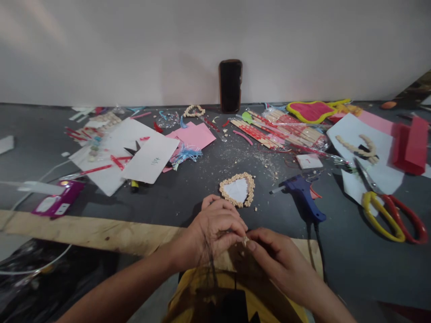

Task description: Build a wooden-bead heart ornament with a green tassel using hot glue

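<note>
My left hand (217,226) and my right hand (283,258) meet fingertip to fingertip at the table's near edge. Both are closed in a pinch on a small pale piece (245,241), mostly hidden by the fingers, its kind unclear. Just beyond my left hand lies a rounded heart-like frame (249,197) of small beige bead-like bits, with white paper (236,190) inside it. To the right, a blue hot glue gun (301,197) rests on its side, nozzle to the left, its cord running toward me.
Scissors (384,215) with yellow and red handles lie at right, beside white paper and a red folded piece (409,146). A phone (230,85) leans on the wall. Papers (151,157), chopstick-like sticks (256,132) and a purple box-like device (59,197) lie around.
</note>
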A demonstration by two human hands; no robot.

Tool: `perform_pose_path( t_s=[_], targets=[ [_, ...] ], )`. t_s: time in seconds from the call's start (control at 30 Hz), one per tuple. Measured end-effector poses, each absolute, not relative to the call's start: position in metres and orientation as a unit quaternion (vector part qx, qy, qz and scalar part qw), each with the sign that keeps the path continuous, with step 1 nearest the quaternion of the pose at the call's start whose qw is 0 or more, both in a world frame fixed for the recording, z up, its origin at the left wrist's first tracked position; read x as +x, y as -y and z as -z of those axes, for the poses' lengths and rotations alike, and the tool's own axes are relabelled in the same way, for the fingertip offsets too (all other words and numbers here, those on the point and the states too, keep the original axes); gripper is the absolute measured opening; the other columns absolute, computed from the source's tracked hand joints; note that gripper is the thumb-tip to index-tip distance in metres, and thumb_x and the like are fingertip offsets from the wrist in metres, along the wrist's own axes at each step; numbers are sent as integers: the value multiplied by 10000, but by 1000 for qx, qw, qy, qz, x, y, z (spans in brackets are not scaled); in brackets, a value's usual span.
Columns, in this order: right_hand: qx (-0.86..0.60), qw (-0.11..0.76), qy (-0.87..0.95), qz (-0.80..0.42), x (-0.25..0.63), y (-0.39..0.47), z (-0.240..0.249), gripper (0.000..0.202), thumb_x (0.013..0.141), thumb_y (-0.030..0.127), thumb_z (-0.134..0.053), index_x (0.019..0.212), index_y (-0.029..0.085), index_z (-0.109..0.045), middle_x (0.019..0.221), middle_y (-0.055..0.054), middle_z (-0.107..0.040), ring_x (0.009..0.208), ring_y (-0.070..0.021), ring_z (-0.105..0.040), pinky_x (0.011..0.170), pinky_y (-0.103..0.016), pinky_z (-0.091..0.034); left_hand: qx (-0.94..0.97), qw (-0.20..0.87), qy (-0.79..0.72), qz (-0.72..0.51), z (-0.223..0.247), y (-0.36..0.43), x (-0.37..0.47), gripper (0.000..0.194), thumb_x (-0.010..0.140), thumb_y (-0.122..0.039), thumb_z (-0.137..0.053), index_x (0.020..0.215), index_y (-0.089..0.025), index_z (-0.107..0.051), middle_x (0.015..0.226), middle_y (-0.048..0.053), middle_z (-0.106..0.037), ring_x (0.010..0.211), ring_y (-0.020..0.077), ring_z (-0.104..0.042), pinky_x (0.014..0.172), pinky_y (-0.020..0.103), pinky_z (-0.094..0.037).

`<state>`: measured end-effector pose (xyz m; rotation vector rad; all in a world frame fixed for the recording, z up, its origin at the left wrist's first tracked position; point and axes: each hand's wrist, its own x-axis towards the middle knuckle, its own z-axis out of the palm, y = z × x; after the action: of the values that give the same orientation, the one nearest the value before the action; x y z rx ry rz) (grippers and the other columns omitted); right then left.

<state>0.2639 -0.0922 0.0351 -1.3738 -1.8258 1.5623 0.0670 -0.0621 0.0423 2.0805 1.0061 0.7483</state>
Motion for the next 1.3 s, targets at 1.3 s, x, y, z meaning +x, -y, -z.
perform_pose_path(
  t_s=[1.3],
  targets=[
    [-472,225,786,-329,265,68,-31,152,903,159,-376,808,218,-478,740,-10,-561,635,-118,-525,585,-232,-419,645,461,-544,-275,-35,61,91,320,735,-149,-612,1027,-253,-534,829,-42,-724,975,185,-619,934,361,-407]
  ],
)
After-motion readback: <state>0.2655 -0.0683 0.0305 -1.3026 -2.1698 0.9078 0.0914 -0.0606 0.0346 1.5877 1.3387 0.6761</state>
